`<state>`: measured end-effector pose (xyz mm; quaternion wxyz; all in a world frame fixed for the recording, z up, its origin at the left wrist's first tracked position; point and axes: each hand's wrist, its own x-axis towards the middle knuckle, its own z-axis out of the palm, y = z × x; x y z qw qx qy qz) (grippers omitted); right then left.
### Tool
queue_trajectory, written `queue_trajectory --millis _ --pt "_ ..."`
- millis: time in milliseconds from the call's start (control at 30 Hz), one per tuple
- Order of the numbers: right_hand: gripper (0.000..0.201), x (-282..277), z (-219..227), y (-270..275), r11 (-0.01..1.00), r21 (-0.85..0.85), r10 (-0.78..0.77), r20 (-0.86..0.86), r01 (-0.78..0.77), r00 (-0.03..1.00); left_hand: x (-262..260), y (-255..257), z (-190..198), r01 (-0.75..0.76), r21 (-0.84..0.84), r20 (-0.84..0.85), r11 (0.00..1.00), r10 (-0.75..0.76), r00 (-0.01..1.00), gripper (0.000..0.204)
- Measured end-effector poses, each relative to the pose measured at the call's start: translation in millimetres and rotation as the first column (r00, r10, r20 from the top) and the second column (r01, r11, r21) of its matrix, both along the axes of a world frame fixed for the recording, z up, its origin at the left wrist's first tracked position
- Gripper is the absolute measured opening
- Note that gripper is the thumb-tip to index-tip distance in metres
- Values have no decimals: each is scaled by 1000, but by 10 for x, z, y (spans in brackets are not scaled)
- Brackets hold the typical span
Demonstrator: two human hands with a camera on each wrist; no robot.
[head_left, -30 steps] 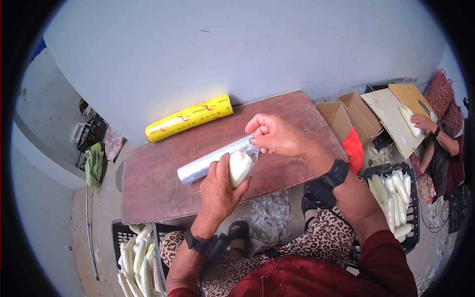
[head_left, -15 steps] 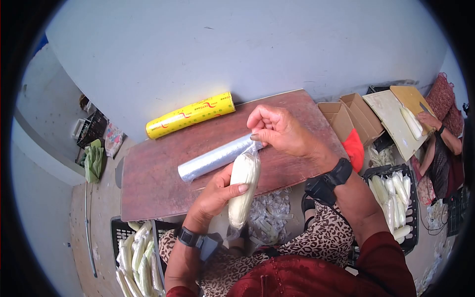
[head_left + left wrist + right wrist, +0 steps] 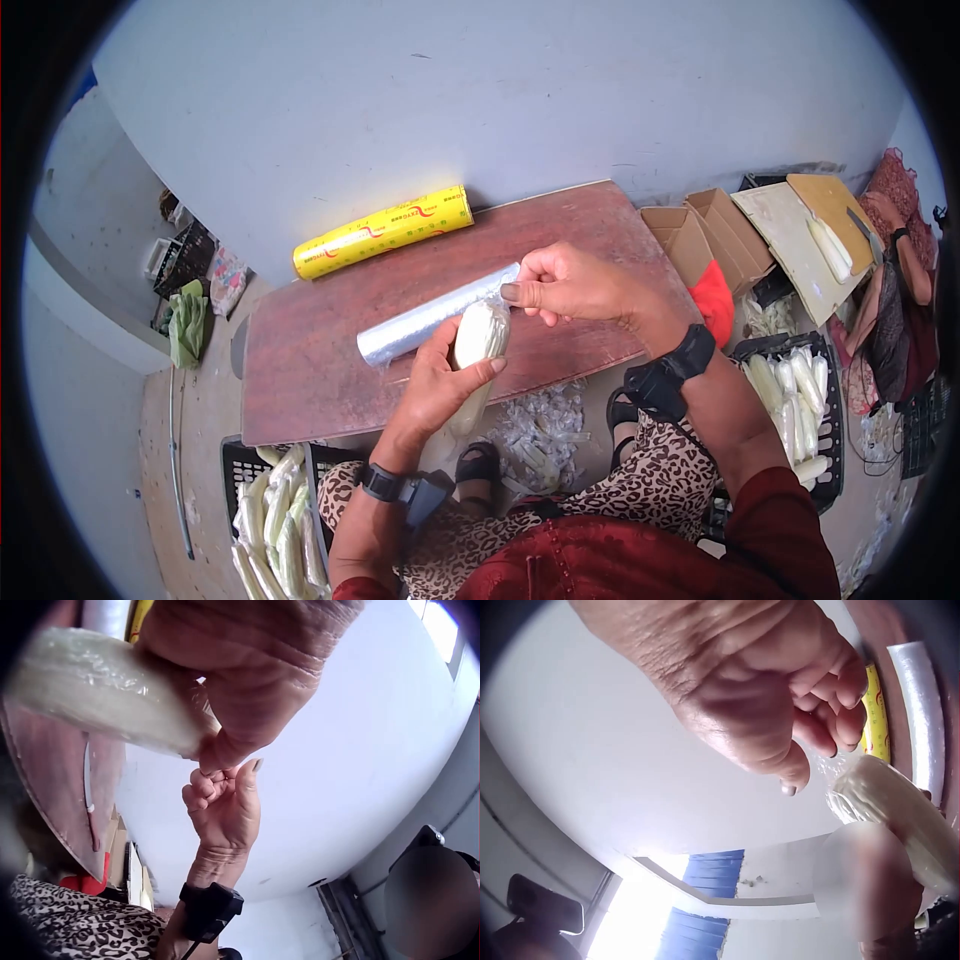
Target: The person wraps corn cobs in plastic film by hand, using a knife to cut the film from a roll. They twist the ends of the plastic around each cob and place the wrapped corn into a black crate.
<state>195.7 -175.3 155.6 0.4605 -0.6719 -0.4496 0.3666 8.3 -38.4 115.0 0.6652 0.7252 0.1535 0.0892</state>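
Note:
My left hand [image 3: 432, 385] grips a long pale vegetable [image 3: 482, 338], shaped like an ear of corn and wrapped in clear film, near the front edge of the table. Its thumb lies across the near side, with the fingers behind. At the upper end, my right hand [image 3: 575, 285] has its fingertips beside the loose film [image 3: 831, 769]. In the right wrist view its fingers bend loosely and the thumb stands apart from them. Behind both hands a roll of clear film [image 3: 420, 322] lies on the reddish-brown table [image 3: 300, 375].
A yellow printed roll [image 3: 380, 235] lies along the wall. Black crates of wrapped vegetables stand at lower left [image 3: 238, 470] and right [image 3: 828, 440]. Film scraps [image 3: 545, 430] cover floor below the table. Cardboard boxes [image 3: 725, 235] and another person's arm [image 3: 910, 265] are at right.
My left hand has tilted the vegetable upright, then raised its end to the right fingertips. The right hand drew film up, then came lower. At right, the other person's hand left the board.

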Motion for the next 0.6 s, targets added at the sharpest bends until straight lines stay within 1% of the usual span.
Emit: queue_trajectory --millis 33,133,233,333,367,433,500,533,600 --pt "34 -21 -31 19 1000 19 17 11 -17 1000 3 -8 -9 -2 14 -1 1000 2 1000 57" --pt "24 -34 -116 55 995 101 -16 -26 19 1000 7 -35 -27 -8 45 -1 999 8 1000 57" --pt "20 34 -206 105 982 163 -109 74 96 991 -2 -50 -21 -9 56 4 998 8 1000 56" --pt "22 160 -239 138 962 188 -221 111 198 969 -10 -37 -18 -25 77 6 997 24 1000 57" --pt "22 169 -233 107 978 114 -182 84 172 980 -10 -27 -38 -36 97 12 995 35 999 57" --pt "23 58 -16 36 994 -32 -106 23 107 994 6 1 -88 -59 150 43 987 53 998 58" --pt "25 -24 -73 67 996 -29 -80 36 82 996 20 22 -166 -83 215 88 973 65 994 59" --pt "27 -62 -108 81 997 -28 -70 42 71 997 25 31 -199 -98 292 102 951 71 992 59" --pt "26 -114 -163 105 994 57 -97 35 95 995 36 48 -255 -128 440 133 889 76 988 60"
